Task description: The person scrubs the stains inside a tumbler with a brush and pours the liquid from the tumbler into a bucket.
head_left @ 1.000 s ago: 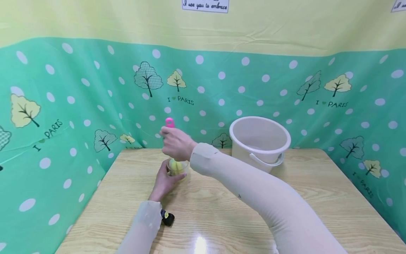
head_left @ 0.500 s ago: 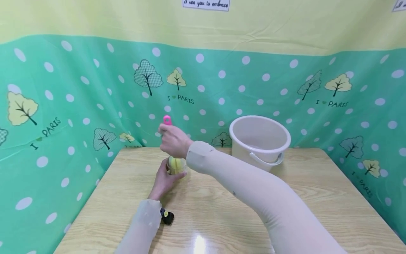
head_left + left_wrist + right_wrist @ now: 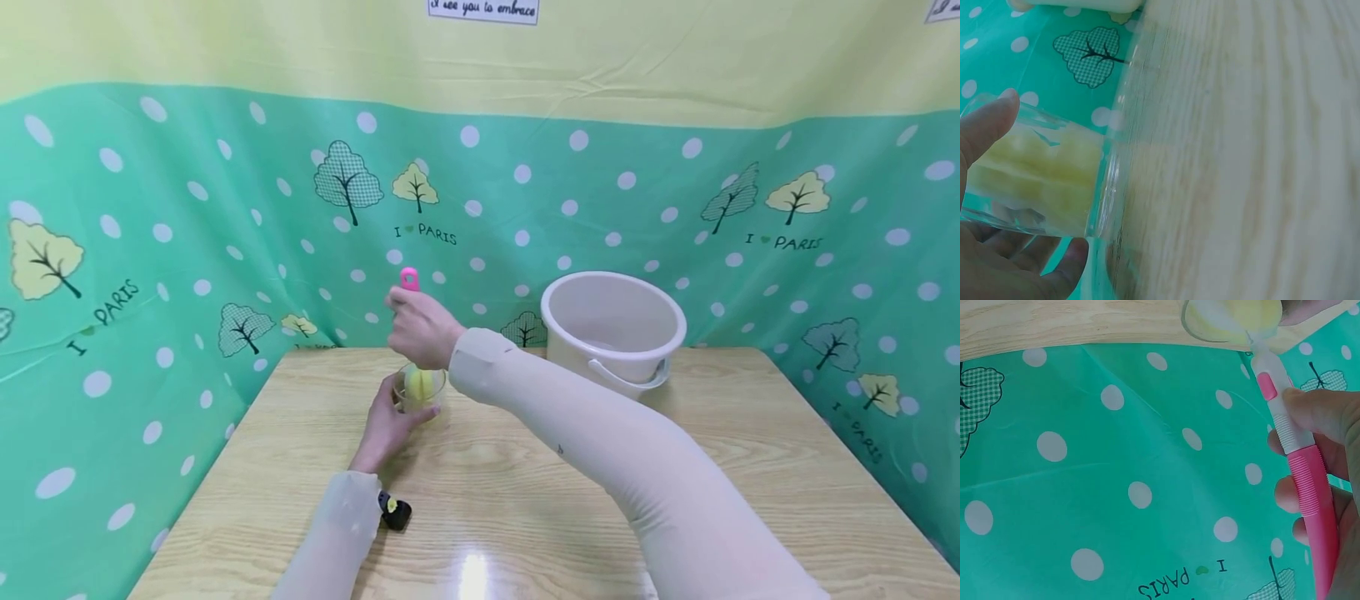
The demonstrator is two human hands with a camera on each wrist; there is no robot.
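My left hand grips a clear glass cup from the side, thumb on one wall and fingers on the other. Above it, my right hand holds a sponge cup brush by its pink and white handle, which has a pink button. The handle's pink looped end pokes up past the fist in the head view. Inside the cup sits the brush's ridged yellow sponge head. In the left wrist view the sponge fills much of the cup.
A pale bucket with a carrying handle stands at the back of the wooden table, right of the cup. Green dotted cloth hangs behind and beside the table. A small black device is at the left wrist.
My right hand has shifted slightly left, then back right, with the brush. Its sponge head has moved a little within the cup. The left hand keeps its hold on the cup.
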